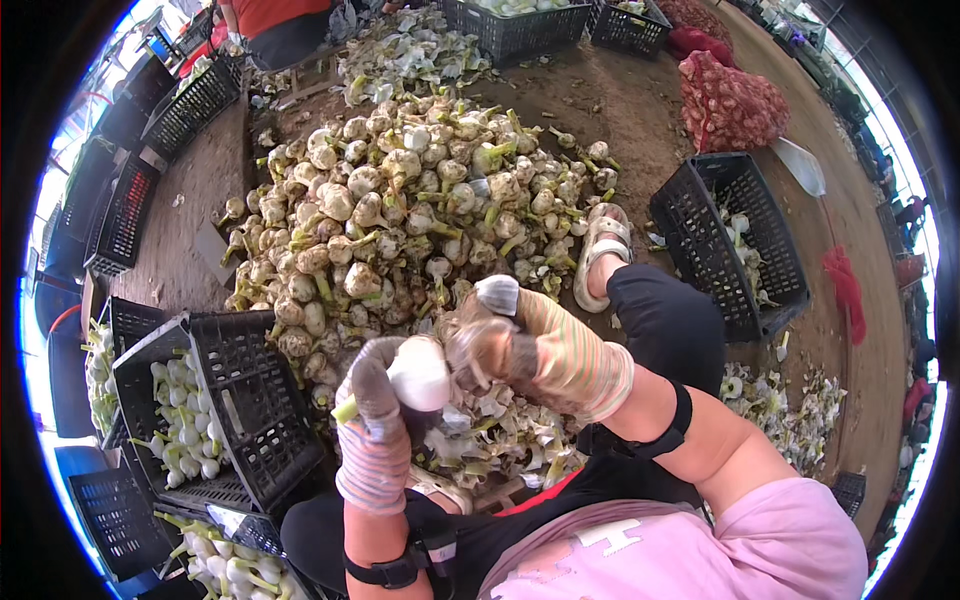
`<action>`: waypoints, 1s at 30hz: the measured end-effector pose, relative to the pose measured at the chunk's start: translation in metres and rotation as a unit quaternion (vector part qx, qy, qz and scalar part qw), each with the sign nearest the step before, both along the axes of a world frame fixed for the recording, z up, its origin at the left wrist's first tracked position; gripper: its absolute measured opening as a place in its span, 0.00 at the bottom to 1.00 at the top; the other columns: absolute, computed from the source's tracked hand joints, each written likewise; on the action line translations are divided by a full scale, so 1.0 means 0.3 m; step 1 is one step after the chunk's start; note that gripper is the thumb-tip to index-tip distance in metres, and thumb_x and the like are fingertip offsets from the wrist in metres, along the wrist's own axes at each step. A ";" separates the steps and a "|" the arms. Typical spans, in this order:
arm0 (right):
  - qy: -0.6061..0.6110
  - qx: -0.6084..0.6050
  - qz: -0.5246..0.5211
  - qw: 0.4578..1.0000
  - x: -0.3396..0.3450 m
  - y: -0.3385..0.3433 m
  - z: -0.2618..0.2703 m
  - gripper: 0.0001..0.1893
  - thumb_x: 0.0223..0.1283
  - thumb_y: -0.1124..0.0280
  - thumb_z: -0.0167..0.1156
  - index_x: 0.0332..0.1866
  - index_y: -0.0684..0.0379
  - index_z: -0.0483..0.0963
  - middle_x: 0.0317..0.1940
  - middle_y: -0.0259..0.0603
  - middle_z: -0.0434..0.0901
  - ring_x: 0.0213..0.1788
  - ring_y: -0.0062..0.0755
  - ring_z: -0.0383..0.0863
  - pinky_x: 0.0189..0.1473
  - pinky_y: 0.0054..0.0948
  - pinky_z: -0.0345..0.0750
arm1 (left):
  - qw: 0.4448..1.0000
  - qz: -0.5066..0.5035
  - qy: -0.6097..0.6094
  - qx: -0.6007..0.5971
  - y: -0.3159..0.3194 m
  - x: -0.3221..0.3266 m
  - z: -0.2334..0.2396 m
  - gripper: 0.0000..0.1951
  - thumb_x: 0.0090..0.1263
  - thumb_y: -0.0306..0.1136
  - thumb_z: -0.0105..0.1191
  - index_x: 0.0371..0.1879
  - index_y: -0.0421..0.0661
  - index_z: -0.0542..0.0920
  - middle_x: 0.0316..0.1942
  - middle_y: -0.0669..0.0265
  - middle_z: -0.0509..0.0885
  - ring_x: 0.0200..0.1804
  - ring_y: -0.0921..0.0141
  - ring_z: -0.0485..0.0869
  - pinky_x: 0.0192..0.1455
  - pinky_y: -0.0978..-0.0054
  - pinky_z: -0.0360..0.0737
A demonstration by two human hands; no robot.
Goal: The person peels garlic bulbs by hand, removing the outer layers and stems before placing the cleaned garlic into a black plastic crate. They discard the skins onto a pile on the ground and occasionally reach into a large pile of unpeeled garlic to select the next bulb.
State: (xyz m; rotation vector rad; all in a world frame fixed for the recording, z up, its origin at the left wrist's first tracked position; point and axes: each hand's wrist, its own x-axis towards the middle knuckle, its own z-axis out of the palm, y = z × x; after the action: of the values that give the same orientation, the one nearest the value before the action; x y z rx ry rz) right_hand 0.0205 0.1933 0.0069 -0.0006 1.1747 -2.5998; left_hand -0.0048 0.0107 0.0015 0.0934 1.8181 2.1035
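My left hand, in a striped knit glove with grey fingertips, is closed around a peeled white garlic bulb whose short green stem points lower left. Beside the bulb, my right hand wears a similar glove; its curled fingers are blurred by motion, and what they hold, if anything, cannot be made out. Beyond both hands rises a large heap of unpeeled garlic bulbs with cut stems and soil on them. Loose garlic skins lie beneath the hands, between my feet.
On the left, a tilted black plastic crate holds peeled bulbs. Another black crate stands at right, near a red mesh sack of garlic. A person in red is at the top left. My sandaled foot borders the heap.
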 end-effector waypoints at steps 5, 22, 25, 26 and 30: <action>-0.034 -0.207 -0.030 0.977 0.000 0.021 -0.025 0.09 0.60 0.73 0.57 0.45 0.58 0.71 0.36 0.29 0.74 0.38 0.18 0.74 0.43 0.20 0.72 | 0.992 -0.027 -0.065 0.104 0.003 0.007 0.048 0.33 0.61 0.61 0.52 0.46 0.37 0.75 0.32 0.63 0.83 0.30 0.74 0.82 0.31 0.80 0.80; 0.305 0.618 0.048 0.723 -0.024 0.045 0.035 0.25 0.40 0.44 0.68 0.30 0.57 0.77 0.25 0.43 0.77 0.30 0.47 0.80 0.31 0.37 0.75 | 0.951 -0.013 0.284 -0.118 0.015 0.001 0.033 0.16 0.55 0.37 0.66 0.39 0.40 0.83 0.40 0.61 0.79 0.39 0.68 0.80 0.42 0.75 0.77; 0.312 0.628 0.073 0.709 -0.028 0.053 0.026 0.21 0.41 0.49 0.68 0.31 0.57 0.75 0.24 0.43 0.75 0.30 0.48 0.78 0.30 0.36 0.74 | 0.949 -0.016 0.283 -0.139 0.020 0.005 0.036 0.16 0.55 0.36 0.66 0.38 0.40 0.83 0.39 0.61 0.79 0.38 0.68 0.81 0.41 0.76 0.77; 0.317 0.625 0.087 0.708 -0.029 0.057 0.024 0.18 0.41 0.54 0.68 0.31 0.57 0.74 0.23 0.43 0.73 0.29 0.49 0.77 0.29 0.36 0.73 | 0.949 -0.016 0.283 -0.139 0.018 0.004 0.034 0.16 0.55 0.36 0.66 0.38 0.40 0.83 0.39 0.61 0.79 0.38 0.68 0.81 0.41 0.76 0.77; 0.348 0.628 0.096 0.689 -0.031 0.072 -0.006 0.13 0.45 0.59 0.64 0.31 0.56 0.74 0.23 0.43 0.73 0.29 0.51 0.77 0.29 0.37 0.72 | 0.958 -0.021 0.242 -0.152 0.017 0.013 0.048 0.15 0.56 0.35 0.65 0.38 0.39 0.83 0.39 0.61 0.79 0.38 0.69 0.80 0.41 0.76 0.77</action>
State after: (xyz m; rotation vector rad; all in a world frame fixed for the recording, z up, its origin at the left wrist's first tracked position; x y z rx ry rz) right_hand 0.0111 0.2150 0.0050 -0.8041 2.7428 -1.0753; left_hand -0.0010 0.0159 0.0160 0.6084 2.3712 1.8518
